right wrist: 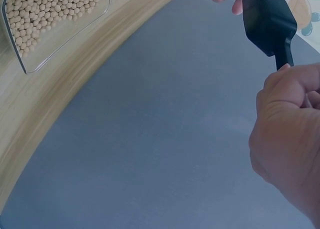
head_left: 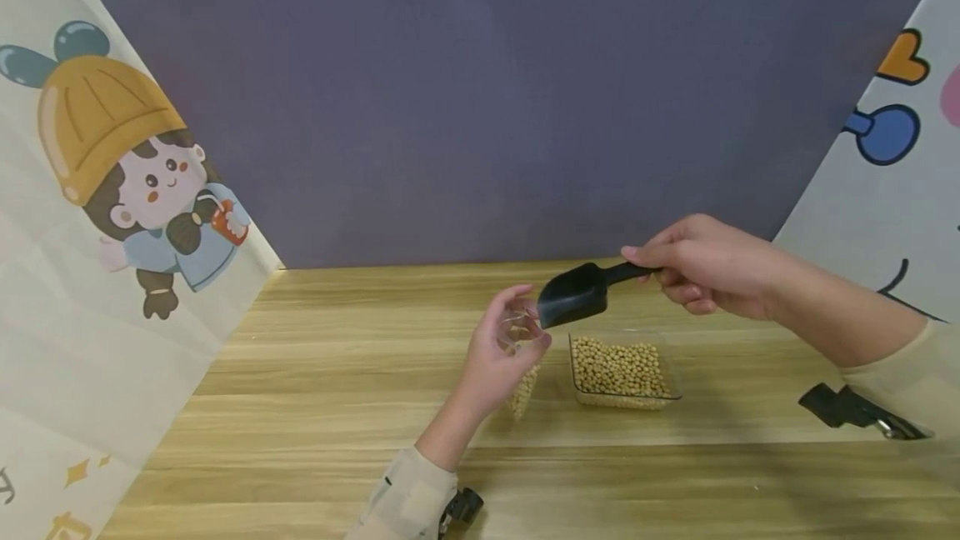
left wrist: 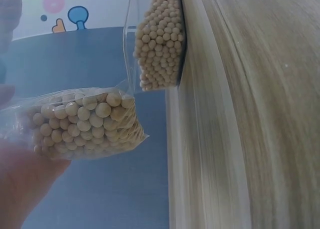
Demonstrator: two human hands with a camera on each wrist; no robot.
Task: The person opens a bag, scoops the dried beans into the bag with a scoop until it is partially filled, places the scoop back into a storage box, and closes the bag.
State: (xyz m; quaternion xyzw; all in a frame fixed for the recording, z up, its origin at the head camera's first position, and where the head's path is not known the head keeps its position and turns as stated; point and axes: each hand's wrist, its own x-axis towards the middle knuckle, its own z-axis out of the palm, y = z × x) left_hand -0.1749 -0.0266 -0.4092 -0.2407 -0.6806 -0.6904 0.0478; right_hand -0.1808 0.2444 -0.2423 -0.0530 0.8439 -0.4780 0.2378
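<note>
A clear plastic bag [left wrist: 55, 96] hangs from my left hand [head_left: 491, 357], its lower part filled with soybeans [left wrist: 85, 124]. Thumb and fingers curl round the bag's mouth. My right hand [head_left: 708, 265] grips the handle of a black scoop [head_left: 573, 298]. The scoop's tip is right at the bag's opening, between the left fingertips in the head view, and its bowl tilts down toward the bag. From the right wrist view, the dark underside of the scoop [right wrist: 267, 24] hides most of the left hand.
Just right of the bag, a clear rectangular container [head_left: 626, 397] of soybeans stands on the wood-grain table [head_left: 315, 407]. A dark grey-blue panel [head_left: 480, 107] rises behind the table. Printed white panels stand at the left [head_left: 45, 290] and right [head_left: 847, 223].
</note>
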